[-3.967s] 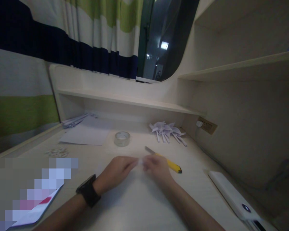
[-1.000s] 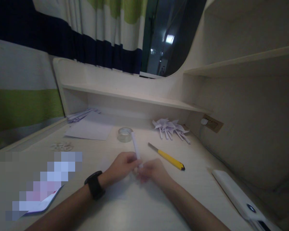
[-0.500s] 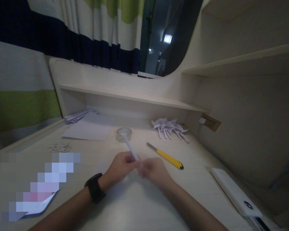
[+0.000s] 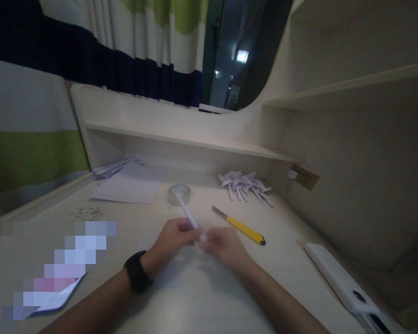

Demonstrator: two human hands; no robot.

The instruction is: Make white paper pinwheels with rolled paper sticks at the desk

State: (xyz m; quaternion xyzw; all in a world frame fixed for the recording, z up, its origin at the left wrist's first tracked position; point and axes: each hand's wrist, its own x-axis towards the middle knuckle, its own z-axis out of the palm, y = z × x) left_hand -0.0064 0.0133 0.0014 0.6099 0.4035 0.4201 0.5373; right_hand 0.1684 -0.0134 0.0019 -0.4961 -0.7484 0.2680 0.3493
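A thin white rolled paper stick (image 4: 187,213) leans up and to the left from between my two hands. My left hand (image 4: 176,239), with a black watch on its wrist, pinches the stick near its lower end. Fingertips of my right hand (image 4: 221,246) meet the same lower end from the right. Both hands hover just above the pale desk (image 4: 195,297). How much of the stick lies inside the fingers is hidden.
A yellow utility knife (image 4: 239,225) lies right of my hands. Behind stand a clear tape roll (image 4: 179,194), a heap of white paper pinwheels (image 4: 245,185), a paper sheet (image 4: 125,190) and small scraps (image 4: 87,213). A white power bank (image 4: 341,280) rests at right.
Four seconds ago no stick showed between my hands. One second ago it stood nearly upright; it has since tilted to the left. My hands stay in the same spot.
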